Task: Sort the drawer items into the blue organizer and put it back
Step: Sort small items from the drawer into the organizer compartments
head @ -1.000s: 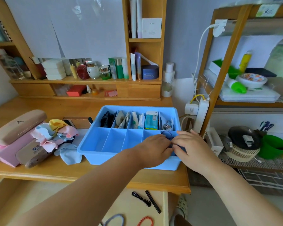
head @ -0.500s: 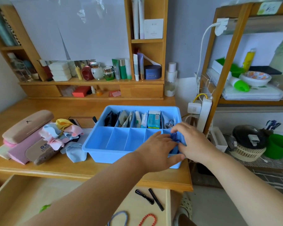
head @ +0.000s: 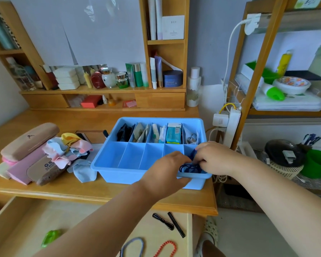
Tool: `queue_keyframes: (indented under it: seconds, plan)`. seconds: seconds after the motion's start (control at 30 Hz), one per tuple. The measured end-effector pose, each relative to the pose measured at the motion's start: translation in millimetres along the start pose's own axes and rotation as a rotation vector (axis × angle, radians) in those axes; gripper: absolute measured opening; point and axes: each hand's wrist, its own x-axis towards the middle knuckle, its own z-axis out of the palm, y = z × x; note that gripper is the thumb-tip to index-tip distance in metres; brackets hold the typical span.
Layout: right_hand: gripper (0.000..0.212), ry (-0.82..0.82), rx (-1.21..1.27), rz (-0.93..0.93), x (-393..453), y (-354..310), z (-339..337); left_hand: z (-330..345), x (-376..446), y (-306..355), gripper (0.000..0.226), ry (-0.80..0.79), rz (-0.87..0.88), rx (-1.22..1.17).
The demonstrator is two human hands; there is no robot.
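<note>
The blue organizer [head: 119, 169] stands on the wooden desk, its back row filled with small items. Both hands are over its front right compartment. My left hand [head: 167, 171] and my right hand [head: 215, 158] pinch a bundle of dark blue hair ties [head: 188, 166] lying in that compartment. Below the desk the open drawer [head: 22, 219] holds a green clip [head: 51, 237], black hair clips [head: 168, 222], a blue hair band [head: 132, 246] and a red beaded band [head: 165, 248].
Left of the organizer lie glasses cases [head: 29, 140], a pile of pastel cloths [head: 69, 150] and a pink pouch. Cosmetics line the back shelf [head: 104, 89]. A power strip [head: 232, 125] and a wooden rack [head: 256, 71] stand to the right.
Both hands have stayed at the front right compartment, working the dark blue hair ties lower into it. The camera view has shifted slightly, showing more of the drawer.
</note>
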Motion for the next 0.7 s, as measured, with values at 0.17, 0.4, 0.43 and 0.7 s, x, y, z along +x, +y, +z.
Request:
queue_keyframes:
  seconds: [0.17,0.4,0.43,0.7]
  plan:
    - [0.024,-0.118,-0.037,0.037,15.5,-1.5,-10.5,-4.5,-4.1,2.2,0.025,-0.026,0.013,-0.052]
    - [0.017,-0.202,-0.183,0.128,36.9,-5.2,-15.7,-5.5,12.5,15.1,0.039,-0.185,0.104,0.024]
    - [0.016,-0.193,-0.206,0.129,38.0,-5.4,-14.9,-4.8,15.0,16.0,0.04,-0.21,0.103,0.043]
    - [0.013,0.145,0.036,0.077,7.2,7.7,-15.3,3.3,39.5,21.6,0.026,-0.457,0.155,0.51]
